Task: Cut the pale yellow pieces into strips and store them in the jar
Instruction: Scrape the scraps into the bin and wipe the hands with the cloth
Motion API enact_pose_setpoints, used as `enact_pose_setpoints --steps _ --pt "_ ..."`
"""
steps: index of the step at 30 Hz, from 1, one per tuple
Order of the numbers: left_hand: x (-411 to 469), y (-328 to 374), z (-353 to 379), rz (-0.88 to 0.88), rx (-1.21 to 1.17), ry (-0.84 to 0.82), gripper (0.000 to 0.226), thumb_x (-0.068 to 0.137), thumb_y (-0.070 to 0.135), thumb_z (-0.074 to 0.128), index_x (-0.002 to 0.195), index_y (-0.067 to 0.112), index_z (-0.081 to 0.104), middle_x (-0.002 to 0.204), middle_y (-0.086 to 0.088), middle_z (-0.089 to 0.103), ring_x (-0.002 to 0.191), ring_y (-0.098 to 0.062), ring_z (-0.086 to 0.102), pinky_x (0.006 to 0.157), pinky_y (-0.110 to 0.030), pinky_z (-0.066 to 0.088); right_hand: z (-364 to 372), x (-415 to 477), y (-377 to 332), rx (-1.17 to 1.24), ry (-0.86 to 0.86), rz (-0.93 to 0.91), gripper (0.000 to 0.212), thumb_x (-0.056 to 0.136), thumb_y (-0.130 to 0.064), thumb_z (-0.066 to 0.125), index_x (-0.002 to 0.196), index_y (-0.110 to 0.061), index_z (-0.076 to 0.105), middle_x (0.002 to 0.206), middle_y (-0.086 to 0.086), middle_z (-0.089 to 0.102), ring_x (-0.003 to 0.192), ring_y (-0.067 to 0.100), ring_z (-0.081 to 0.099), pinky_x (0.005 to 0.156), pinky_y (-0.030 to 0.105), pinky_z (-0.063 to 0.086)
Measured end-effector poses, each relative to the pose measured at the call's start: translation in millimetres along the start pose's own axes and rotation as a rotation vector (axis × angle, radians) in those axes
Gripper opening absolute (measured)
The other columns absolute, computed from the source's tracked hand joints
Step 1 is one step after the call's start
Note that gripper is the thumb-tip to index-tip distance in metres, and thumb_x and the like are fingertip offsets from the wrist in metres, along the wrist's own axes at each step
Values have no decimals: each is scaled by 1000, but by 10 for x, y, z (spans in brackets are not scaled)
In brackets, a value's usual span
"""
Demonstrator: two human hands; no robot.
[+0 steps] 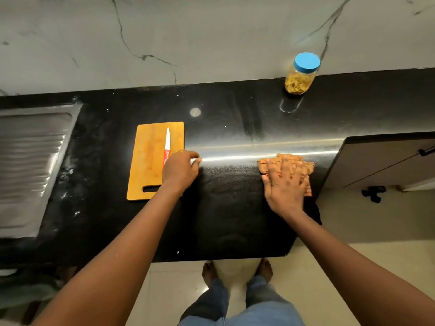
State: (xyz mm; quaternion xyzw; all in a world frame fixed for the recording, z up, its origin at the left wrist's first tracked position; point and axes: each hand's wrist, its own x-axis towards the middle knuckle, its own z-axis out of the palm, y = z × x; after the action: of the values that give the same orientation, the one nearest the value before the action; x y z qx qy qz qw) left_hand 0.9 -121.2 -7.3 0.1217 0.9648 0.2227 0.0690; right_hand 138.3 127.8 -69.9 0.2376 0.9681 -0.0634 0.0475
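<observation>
A clear jar [300, 77] with a blue lid stands closed at the back right of the black counter, filled with yellow strips. A wooden cutting board [150, 151] lies left of centre with a red-handled knife [167, 144] on it. My left hand [180, 169] rests at the board's right edge, over the knife handle's end, fingers curled with something small and pale at the fingertips. My right hand [286, 184] presses flat, fingers spread, on an orange-tan cloth [288, 162] near the counter's right edge. No pale yellow pieces show on the board.
A steel sink drainboard [30, 161] fills the left side. The black counter [235, 128] ends at the right beside a cabinet [386, 161] with dark handles. A marble wall rises behind. My feet stand on the tiled floor below the front edge.
</observation>
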Motion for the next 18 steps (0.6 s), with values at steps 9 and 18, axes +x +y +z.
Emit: enact_pose_setpoints --steps 9,18 --pt "-280 -411 -74 -100 173 111 31 94 25 62 123 17 67 134 -2 58 124 -23 49 96 -40 49 122 -431 -1162 52 -107 -360 54 98 -52 29 150 -42 18 163 6 4 145 44 0 112 66 6" --pt "-265 -544 -85 -213 186 40 30 89 34 68 117 21 69 128 0 60 110 -26 57 87 -39 54 297 -1363 -1501 122 -161 -726 51 95 -47 42 144 -41 32 160 3 19 146 43 7 109 63 21"
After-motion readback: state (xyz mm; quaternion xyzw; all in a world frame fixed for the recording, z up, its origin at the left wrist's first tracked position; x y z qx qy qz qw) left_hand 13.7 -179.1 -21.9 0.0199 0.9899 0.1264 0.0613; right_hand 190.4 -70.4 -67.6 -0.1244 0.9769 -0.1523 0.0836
